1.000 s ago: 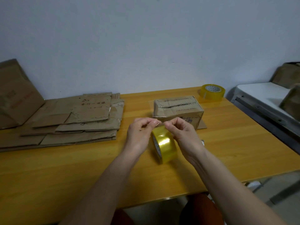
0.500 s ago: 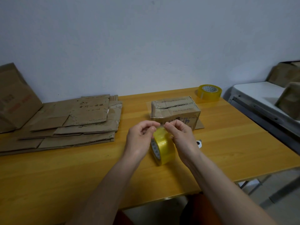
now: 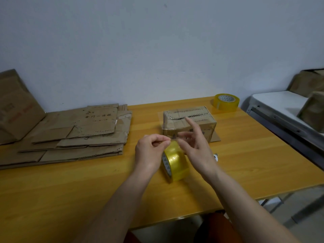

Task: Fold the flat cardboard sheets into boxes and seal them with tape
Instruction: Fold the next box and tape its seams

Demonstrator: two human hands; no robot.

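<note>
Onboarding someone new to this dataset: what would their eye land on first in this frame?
The yellow tape roll standing on edge at the centre of the table, with the left hand pinching at its top and the right hand over it, fingers spread. Just behind sits a folded box, its top seam not yet taped shut. A stack of flat cardboard lies to the left, and a second roll sits at the far right corner.

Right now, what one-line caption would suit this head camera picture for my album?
Both hands, left hand and right hand, pick at a yellow tape roll before a folded cardboard box.
</note>
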